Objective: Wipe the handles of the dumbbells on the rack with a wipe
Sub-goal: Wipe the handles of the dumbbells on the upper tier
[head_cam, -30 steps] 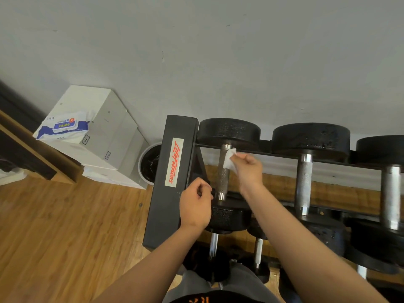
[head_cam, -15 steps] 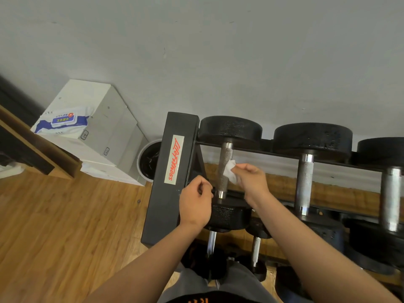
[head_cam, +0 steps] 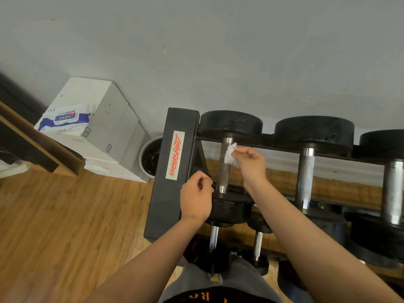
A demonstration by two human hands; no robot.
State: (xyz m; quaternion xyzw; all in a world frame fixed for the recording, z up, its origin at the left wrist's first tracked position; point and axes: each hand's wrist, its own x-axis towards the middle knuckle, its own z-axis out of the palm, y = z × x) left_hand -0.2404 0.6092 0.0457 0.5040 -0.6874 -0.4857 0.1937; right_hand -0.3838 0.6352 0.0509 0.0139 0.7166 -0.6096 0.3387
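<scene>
A black rack point(head_cam: 168, 171) holds black dumbbells side by side on its top tier. The leftmost dumbbell's metal handle point(head_cam: 224, 176) runs away from me. My right hand point(head_cam: 251, 165) pinches a white wipe point(head_cam: 230, 155) and presses it against the far part of that handle. My left hand point(head_cam: 196, 197) is curled round the front end of the rack's side plate, just left of the dumbbell's near head point(head_cam: 231, 207). Two more dumbbell handles point(head_cam: 306, 176) point(head_cam: 393, 189) lie to the right.
Smaller dumbbells point(head_cam: 258, 241) sit on the lower tier below my arms. White boxes point(head_cam: 109, 132) with a blue pack of wipes point(head_cam: 65, 118) on top stand at the left by the wall. A round bin point(head_cam: 149, 156) stands beside the rack. The floor is wood.
My right hand has slid the wipe back up the handle toward the far head, after moving down it half a second ago. My left hand has stayed on the rack.
</scene>
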